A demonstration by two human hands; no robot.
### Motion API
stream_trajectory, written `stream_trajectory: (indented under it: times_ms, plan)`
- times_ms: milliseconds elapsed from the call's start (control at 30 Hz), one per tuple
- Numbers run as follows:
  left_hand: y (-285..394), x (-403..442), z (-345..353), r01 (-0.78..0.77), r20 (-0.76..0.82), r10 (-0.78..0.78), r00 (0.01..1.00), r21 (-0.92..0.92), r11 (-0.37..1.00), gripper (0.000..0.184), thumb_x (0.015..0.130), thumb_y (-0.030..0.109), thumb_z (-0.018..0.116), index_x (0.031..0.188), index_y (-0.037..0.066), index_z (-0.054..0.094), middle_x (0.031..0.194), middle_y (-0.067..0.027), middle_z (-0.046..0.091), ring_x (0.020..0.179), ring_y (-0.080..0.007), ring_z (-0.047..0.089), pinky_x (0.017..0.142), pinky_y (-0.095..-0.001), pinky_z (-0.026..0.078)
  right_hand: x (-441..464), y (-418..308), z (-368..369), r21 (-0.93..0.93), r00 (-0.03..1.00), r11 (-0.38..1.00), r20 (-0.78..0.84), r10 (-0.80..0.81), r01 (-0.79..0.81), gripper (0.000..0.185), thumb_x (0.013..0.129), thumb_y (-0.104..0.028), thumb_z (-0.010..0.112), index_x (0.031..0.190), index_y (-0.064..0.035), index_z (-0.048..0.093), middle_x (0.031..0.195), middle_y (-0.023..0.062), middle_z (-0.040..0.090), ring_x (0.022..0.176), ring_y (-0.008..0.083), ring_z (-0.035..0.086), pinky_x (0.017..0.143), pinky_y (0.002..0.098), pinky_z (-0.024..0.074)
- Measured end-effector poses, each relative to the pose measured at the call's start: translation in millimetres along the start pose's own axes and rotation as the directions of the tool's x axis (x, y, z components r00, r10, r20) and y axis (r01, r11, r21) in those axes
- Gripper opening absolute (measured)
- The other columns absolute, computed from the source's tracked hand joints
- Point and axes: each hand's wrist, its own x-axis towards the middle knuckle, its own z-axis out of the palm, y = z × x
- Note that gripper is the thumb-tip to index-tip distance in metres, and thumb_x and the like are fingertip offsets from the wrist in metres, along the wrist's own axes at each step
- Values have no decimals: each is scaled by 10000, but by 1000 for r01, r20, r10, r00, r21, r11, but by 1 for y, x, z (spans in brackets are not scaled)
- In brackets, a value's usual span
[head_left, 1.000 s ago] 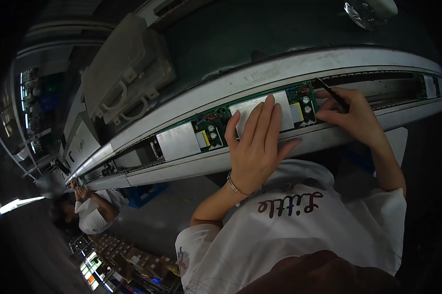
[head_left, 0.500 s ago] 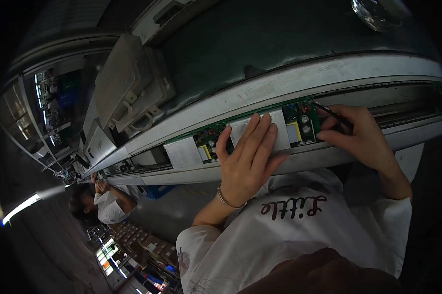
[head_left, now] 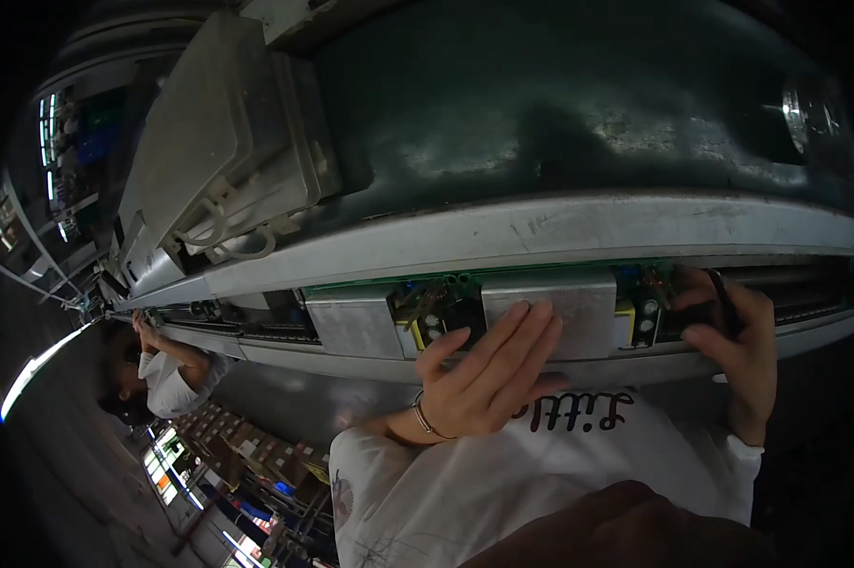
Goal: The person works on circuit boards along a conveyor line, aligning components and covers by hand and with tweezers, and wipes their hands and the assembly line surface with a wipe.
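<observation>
My left hand lies flat, fingers stretched out, over the silvery metal block of a green circuit board on the rail track. Under my right hand, at that board's right end, are small electronic parts and a yellow-wrapped part. The fingers of this hand are curled round a slim dark tool; its tip is hidden, and its exact kind cannot be made out. Left of my left hand sits a second board with a similar metal block.
A metal rail runs along the far side of the track, beside a dark green surface. Translucent plastic bins stand at the left. Another person works farther down the line. A clear, shiny object lies at the far right.
The view has shifted, so the track appears lower. My left hand stays on the metal block, nearer its front edge. My right hand still holds the dark tool, its tip now out of sight.
</observation>
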Motion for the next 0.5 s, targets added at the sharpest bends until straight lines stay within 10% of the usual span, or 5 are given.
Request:
stream_trajectory:
  times_ms: [500]
  plan:
    - [-14,1,15,-190,-162,206,965,109,976,326,907,333,427,1058,202,684,1095,66,655,1010,-57,619,967,-302,239,-3,4,-4,40,987,992,-106,120,-116,694,528,-273,804,1087,85,601,785,117,673,704,136,639,560,166,377]
